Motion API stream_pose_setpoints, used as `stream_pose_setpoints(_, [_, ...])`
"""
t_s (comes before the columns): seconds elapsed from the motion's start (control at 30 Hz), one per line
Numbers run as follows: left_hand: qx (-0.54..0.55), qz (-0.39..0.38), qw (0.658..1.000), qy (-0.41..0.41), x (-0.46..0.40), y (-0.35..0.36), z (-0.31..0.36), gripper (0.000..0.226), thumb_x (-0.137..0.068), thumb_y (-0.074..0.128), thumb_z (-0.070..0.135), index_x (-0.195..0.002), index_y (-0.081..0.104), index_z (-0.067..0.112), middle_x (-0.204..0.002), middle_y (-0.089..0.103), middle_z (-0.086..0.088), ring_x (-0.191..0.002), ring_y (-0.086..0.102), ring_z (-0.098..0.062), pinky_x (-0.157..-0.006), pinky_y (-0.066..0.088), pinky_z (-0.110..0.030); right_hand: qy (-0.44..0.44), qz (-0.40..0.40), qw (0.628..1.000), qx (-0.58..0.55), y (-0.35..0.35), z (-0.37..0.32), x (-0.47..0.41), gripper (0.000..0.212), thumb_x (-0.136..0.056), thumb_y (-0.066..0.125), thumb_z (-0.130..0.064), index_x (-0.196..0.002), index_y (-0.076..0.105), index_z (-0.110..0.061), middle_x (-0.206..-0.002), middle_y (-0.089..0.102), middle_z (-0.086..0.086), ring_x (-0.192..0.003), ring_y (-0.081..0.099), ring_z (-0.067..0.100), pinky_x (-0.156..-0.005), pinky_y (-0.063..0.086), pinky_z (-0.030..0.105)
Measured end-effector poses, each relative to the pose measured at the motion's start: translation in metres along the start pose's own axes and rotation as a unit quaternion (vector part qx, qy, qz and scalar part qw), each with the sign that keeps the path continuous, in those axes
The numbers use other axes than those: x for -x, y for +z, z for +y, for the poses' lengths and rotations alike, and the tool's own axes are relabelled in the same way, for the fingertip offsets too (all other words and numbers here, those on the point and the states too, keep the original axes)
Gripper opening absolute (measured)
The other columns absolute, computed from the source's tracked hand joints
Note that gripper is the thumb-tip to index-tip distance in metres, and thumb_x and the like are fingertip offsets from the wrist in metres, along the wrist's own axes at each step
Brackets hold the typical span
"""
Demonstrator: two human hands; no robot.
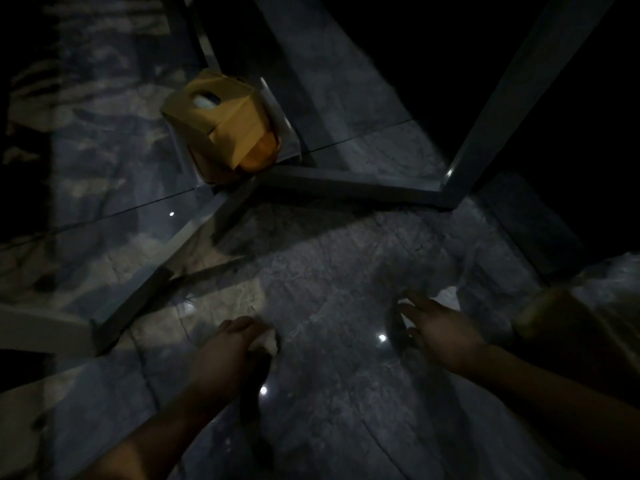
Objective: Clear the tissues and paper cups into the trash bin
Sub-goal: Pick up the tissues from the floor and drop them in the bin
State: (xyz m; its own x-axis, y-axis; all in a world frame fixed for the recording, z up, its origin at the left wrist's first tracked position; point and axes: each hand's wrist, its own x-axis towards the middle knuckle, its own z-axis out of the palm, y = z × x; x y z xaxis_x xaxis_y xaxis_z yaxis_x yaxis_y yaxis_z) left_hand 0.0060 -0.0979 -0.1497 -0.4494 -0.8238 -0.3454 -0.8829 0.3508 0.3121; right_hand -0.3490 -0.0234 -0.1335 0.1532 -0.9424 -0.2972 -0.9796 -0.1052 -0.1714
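The scene is dim. My left hand (230, 344) is curled around a crumpled white tissue (268, 341) low over the marble floor. My right hand (440, 327) is spread flat with fingers apart, reaching over a white tissue (448, 294) that lies on the floor just beyond its fingertips. A yellow-brown paper bag or box (225, 126) with a pale object showing in its top opening stands on the floor further back, against a metal frame. I cannot tell whether this is the trash bin. No paper cup is clearly visible.
Grey metal frame bars (346, 183) cross the floor ahead, with an upright leg (502, 98) at the right. A brownish object (561, 327) sits at the right edge beside my right forearm. Glossy marble floor (329, 271) lies between the hands.
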Motion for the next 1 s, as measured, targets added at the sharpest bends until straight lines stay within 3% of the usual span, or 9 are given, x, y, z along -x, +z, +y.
stream_pose_setpoints(0.1, [-0.001, -0.014, 1.000, 0.019, -0.008, 0.003, 0.001, 0.047, -0.087, 0.070, 0.036, -0.134, 0.062, 0.030, -0.137, 0.059, 0.007, -0.120, 0.058, -0.017, -0.095, 0.050, -0.031, -0.008, -0.011, 1.000, -0.017, -0.001, 0.005, -0.003, 0.035, -0.062, 0.089, -0.004, -0.095, 0.076, -0.001, -0.100, 0.074, 0.020, -0.079, 0.074, 0.029, -0.066, 0.050, 0.028])
stream_pose_setpoints(0.2, [0.000, -0.029, 0.999, 0.022, -0.013, 0.002, 0.005, 0.042, -0.090, 0.065, 0.035, -0.132, 0.063, 0.032, -0.135, 0.057, 0.010, -0.119, 0.059, -0.013, -0.096, 0.049, -0.029, -0.044, -0.004, 0.999, 0.005, 0.005, 0.003, -0.008, 0.035, -0.049, 0.097, -0.011, -0.078, 0.078, -0.006, -0.080, 0.074, 0.011, -0.064, 0.072, 0.021, -0.059, 0.049, 0.021])
stream_pose_setpoints(0.33, [0.002, -0.057, 0.998, 0.031, -0.015, 0.004, 0.010, 0.037, -0.093, 0.062, 0.033, -0.130, 0.065, 0.029, -0.134, 0.057, 0.008, -0.116, 0.061, -0.013, -0.098, 0.048, -0.030, -0.024, -0.064, 0.998, 0.003, 0.022, 0.008, -0.012, 0.035, -0.099, 0.051, -0.024, -0.130, 0.059, -0.012, -0.133, 0.058, 0.009, -0.118, 0.058, 0.023, -0.101, 0.042, 0.027])
stream_pose_setpoints(0.5, [0.024, -0.063, 0.997, 0.035, -0.013, 0.006, 0.009, 0.029, -0.094, 0.061, 0.032, -0.122, 0.067, 0.028, -0.127, 0.059, 0.006, -0.109, 0.063, -0.013, -0.093, 0.049, -0.027, -0.025, -0.063, 0.997, -0.040, 0.032, 0.006, -0.009, 0.033, -0.101, 0.040, -0.017, -0.129, 0.058, -0.012, -0.135, 0.057, 0.006, -0.122, 0.055, 0.018, -0.099, 0.034, 0.019])
stream_pose_setpoints(0.57, [0.046, -0.060, 0.997, 0.033, -0.013, 0.006, 0.009, 0.023, -0.095, 0.060, 0.034, -0.117, 0.066, 0.028, -0.118, 0.063, 0.006, -0.102, 0.066, -0.013, -0.087, 0.050, -0.027, -0.032, -0.068, 0.994, -0.082, 0.030, 0.004, -0.010, 0.028, -0.101, 0.046, -0.013, -0.122, 0.064, -0.007, -0.129, 0.062, 0.010, -0.118, 0.058, 0.020, -0.090, 0.032, 0.013])
stream_pose_setpoints(0.67, [0.101, -0.046, 0.994, 0.018, -0.013, 0.008, 0.007, 0.010, -0.096, 0.059, 0.029, -0.104, 0.059, 0.034, -0.101, 0.069, 0.004, -0.084, 0.068, -0.012, -0.073, 0.051, -0.028, -0.017, 0.010, 0.991, -0.129, 0.015, 0.007, -0.008, 0.019, -0.089, 0.062, -0.002, -0.105, 0.072, 0.000, -0.108, 0.070, 0.019, -0.099, 0.068, 0.026, -0.085, 0.040, 0.024])
stream_pose_setpoints(0.77, [0.167, -0.029, 0.986, 0.001, -0.014, 0.010, 0.008, 0.031, -0.095, 0.054, 0.010, -0.098, 0.054, 0.041, -0.090, 0.070, 0.005, -0.074, 0.068, -0.009, -0.065, 0.055, -0.030, 0.063, 0.112, 0.973, -0.191, 0.004, 0.023, -0.001, 0.017, -0.083, 0.069, -0.001, -0.100, 0.072, -0.005, -0.101, 0.068, 0.015, -0.089, 0.065, 0.027, -0.082, 0.044, 0.027])
stream_pose_setpoints(0.9, [0.190, 0.029, 0.981, 0.029, -0.018, 0.011, 0.013, 0.052, -0.088, 0.056, -0.011, -0.110, 0.067, 0.035, -0.103, 0.069, 0.005, -0.091, 0.068, -0.014, -0.080, 0.053, -0.028, 0.164, 0.149, 0.955, -0.197, 0.007, 0.052, 0.004, 0.027, -0.087, 0.061, 0.006, -0.113, 0.066, -0.004, -0.110, 0.059, 0.015, -0.087, 0.058, 0.022, -0.076, 0.041, 0.026])
stream_pose_setpoints(1.0, [0.174, 0.053, 0.982, 0.052, -0.022, 0.011, 0.014, 0.051, -0.080, 0.055, -0.020, -0.103, 0.077, 0.020, -0.101, 0.069, 0.006, -0.092, 0.066, -0.013, -0.081, 0.044, -0.014, 0.202, 0.135, 0.950, -0.196, 0.012, 0.062, 0.005, 0.026, -0.087, 0.066, 0.001, -0.112, 0.067, -0.005, -0.114, 0.057, 0.014, -0.093, 0.059, 0.025, -0.078, 0.040, 0.025])
